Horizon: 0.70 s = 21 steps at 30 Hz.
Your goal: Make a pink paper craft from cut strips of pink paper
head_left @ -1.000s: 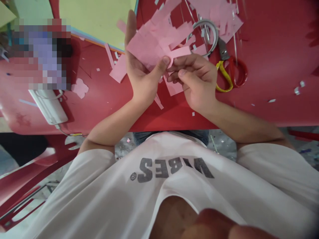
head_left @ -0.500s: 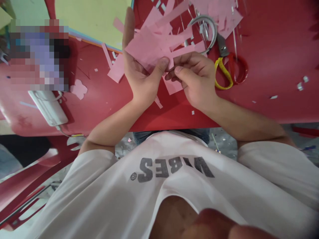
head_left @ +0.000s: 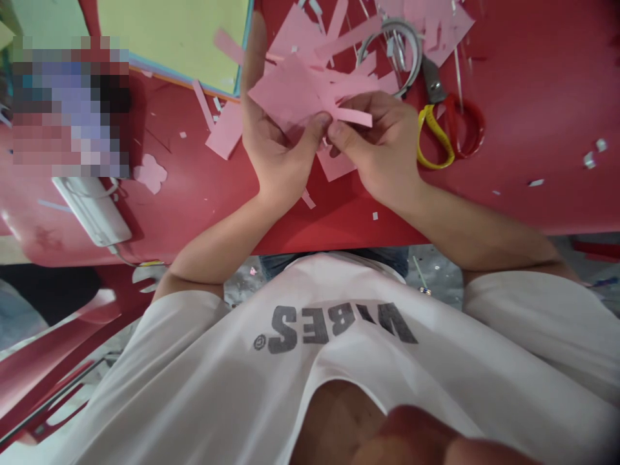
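My left hand (head_left: 274, 132) holds a sheet of pink paper (head_left: 290, 90), cut into strips along its edges, pinching it with the thumb against the fingers behind it. My right hand (head_left: 380, 145) grips the same sheet at its lower edge, with its thumb and fingertips right next to my left thumb. A narrow pink strip (head_left: 353, 116) sticks out over my right fingers. To the right of that hand lie scissors with yellow and red handles (head_left: 436, 135), closed and apart from it. Beyond the paper is a thin silver ring (head_left: 387, 51).
The red plastic table (head_left: 533, 123) is littered with pink paper scraps (head_left: 223, 129) and white bits (head_left: 588, 160). A yellow-green card stack (head_left: 169, 39) lies at the far left, beside a white power strip (head_left: 92, 210) and a pink flower cutout (head_left: 150, 173). A pixelated patch covers the upper left.
Both hands have drawn closer together around the paper, and the narrow pink strip now lies flatter over my right fingers. The view has shifted slightly.
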Available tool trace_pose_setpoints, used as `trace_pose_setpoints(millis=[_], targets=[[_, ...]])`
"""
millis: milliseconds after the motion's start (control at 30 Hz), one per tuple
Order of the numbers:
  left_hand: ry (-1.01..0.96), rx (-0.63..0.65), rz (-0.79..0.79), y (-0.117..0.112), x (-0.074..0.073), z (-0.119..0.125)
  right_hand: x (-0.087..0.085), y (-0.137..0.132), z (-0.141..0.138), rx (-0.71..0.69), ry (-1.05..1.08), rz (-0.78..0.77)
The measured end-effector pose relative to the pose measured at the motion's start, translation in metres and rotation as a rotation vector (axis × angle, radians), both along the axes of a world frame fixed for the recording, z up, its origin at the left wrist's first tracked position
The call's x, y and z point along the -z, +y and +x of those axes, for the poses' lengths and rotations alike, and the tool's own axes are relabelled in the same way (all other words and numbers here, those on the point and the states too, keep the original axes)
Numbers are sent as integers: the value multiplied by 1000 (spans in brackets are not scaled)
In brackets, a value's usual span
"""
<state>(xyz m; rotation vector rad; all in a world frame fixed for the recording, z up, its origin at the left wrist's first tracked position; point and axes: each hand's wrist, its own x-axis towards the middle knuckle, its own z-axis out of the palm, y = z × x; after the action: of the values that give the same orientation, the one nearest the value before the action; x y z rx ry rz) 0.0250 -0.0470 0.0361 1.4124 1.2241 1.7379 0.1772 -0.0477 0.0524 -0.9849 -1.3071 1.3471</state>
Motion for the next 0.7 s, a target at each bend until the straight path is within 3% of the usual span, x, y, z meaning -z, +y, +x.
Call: trace_pose_setpoints(millis=[100,200,333,700], targets=[[55,109,31,-2,-1,-3,-1,2,1,13,-65,-10],[81,143,3,-2,-1,-7,-6,3,3,22,-112,-12],[106,199,97,3,6,-9,-12,5,4,57,-95,0],[83,156,84,12,23,-8,-17,9,7,-37,-91,-49]])
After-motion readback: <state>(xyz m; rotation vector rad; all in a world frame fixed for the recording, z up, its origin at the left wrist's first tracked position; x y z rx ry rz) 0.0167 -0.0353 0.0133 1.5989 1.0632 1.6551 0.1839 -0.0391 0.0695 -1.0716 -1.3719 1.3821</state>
